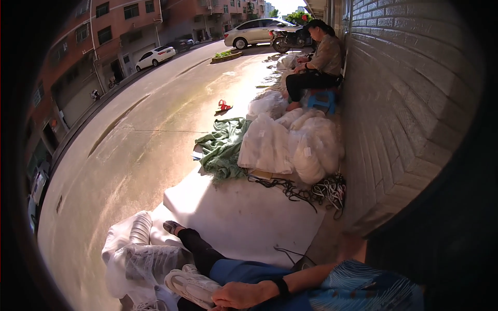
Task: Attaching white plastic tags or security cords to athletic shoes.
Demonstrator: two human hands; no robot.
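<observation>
My right hand [239, 295], a dark band at its wrist, lies low over my lap with its fingers curled in. It grips the near end of a white lace-up shoe [193, 286], which rests on its side by my leg. The fingertips are partly cut off by the lower edge. My left hand does not show. Against the shoe's left side is a clear plastic bag [148, 264] with pale items in it, and a ribbed white stack [140, 228] pokes up behind.
A white sheet [249, 212] covers the ground ahead. Beyond it are stuffed plastic bags [265, 145], green cloth [224, 147] and tangled dark and white cords [329, 192]. Another person [324, 57] sits on a blue stool [322, 101] by the brick wall [404, 93]. A red sandal [223, 105] lies on the pavement.
</observation>
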